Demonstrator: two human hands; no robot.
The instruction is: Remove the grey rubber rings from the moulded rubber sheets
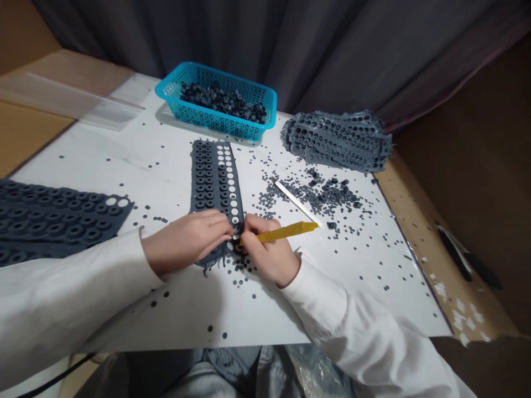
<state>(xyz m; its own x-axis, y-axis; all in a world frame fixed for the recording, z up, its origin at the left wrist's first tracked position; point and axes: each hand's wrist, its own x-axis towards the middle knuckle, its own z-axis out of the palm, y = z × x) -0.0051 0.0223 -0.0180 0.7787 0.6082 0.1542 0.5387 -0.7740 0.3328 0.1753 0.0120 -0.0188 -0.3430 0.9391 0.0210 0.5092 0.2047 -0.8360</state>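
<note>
A dark grey rubber sheet (211, 177) with rows of moulded rings lies on the white table in front of me. Along its right side, round holes show the white below. My left hand (193, 237) is closed and presses on the near part of this sheet, fingers together, tips by the right-hand row of holes. In my right hand (271, 251), a slim yellow tool (288, 232) is pinched like a pen, its rear end pointing right. The tool's working tip meets the sheet beside my left fingertips, where fingers partly hide it.
A blue basket (265, 113) holds many small dark rubber parts. Stacked rubber sheets (338, 141) lie at the back right, another ringed sheet (53, 221) at left. A thin white stick (296, 202) rests near a pile of dark bits (327, 196). Black-handled tool (454, 251) lies far right.
</note>
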